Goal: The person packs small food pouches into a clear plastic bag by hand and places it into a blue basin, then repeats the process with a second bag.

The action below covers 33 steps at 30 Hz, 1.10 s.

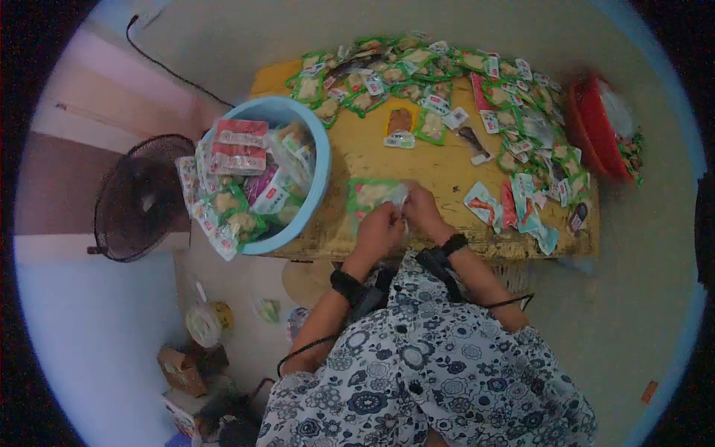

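Observation:
Near the front edge of the yellow table (335, 160), my two hands meet at one end of a green-edged clear packet (370, 195). My left hand (380, 229) is closed on the packet's right end, its fingers pinched. Close against it, my right hand (425, 211) is also closed at that same end, where the plastic is blurred. Beyond the hands lie an orange packet (401, 123), a green packet (431, 125) and a dark packet (474, 143). Several blue-and-white packets (526, 208) lie to the right.
A blue basin (322, 167) heaped with packets stands on the table's left. Many green packets (410, 63) line the back and right side. Red basins (583, 134) are at the right edge. A black fan (141, 197) stands at left; a cardboard box (181, 370) sits below.

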Tool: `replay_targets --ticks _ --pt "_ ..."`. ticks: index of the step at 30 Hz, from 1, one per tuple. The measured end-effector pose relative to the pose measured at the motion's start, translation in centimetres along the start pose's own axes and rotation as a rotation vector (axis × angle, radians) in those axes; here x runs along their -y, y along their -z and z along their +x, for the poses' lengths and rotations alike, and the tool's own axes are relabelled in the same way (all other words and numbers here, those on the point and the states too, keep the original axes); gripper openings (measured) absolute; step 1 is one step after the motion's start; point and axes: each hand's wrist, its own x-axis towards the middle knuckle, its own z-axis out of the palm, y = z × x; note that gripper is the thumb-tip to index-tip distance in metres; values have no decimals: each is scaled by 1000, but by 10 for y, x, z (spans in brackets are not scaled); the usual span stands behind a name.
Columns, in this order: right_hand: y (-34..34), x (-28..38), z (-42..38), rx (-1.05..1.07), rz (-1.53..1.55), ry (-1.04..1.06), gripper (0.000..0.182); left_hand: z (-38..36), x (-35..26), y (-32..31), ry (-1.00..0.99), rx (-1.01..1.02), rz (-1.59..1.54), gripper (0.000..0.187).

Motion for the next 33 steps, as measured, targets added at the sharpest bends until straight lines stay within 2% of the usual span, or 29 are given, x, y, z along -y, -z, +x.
replay_targets --ticks 2,3,4,6,7,8,9,11,12,14,15,17,19,21,22,24,28,29,31,32,33 --pt "-4 -17 6 -78 -27 35 26 -3 -20 12 23 -18 -29 23" --pt "-9 -27 4 -88 140 21 24 -3 -28 13 14 -10 -56 25" --pt "-16 -42 1 -107 299 13 22 2 -7 2 -116 -56 -66 28" --pt "-50 -110 15 -216 -128 367 19 7 22 -5 -139 -20 0 31" --pt "-56 -110 16 -263 -86 328 18 7 28 -3 -29 50 105 31" --pt "-56 -110 14 -302 -32 299 16 6 37 -1 -5 48 78 31" --pt "-42 -101 8 -173 150 191 17 3 43 -1 36 34 60 30" --pt "-15 -55 -1 102 535 -10 17 2 31 5 -26 24 87 27" --pt "-7 -51 -4 111 547 -81 18 2 23 9 -53 16 102 25" --pt "15 -54 -11 125 580 -229 19 6 10 8 24 28 -24 22" --pt "31 -54 -17 43 644 -213 19 6 5 5 64 33 -87 21" --pt "65 -60 -34 -112 772 -175 20 8 3 3 22 47 -102 17" --pt "101 -83 -47 -348 741 25 19 8 8 3 1 44 -82 16" --pt "129 -134 -52 -714 694 -27 17 10 19 -2 -2 29 -27 16" --pt "156 -124 -62 -754 842 43 20 11 20 -3 10 29 -46 16" --pt "215 -147 -86 -792 986 56 24 10 14 -3 41 27 -75 17" --pt "265 -293 -104 -1085 780 332 24 6 -1 4 115 47 -53 17" --pt "273 -323 -114 -1123 802 238 24 5 7 3 126 45 -57 17" --pt "305 -352 -132 -1082 1081 70 27 5 11 4 141 53 -57 16" --pt "328 -361 -137 -992 1330 -4 29 5 11 5 144 64 -57 16" --pt "333 -360 -137 -984 1065 -77 32 4 11 5 148 75 -57 15"
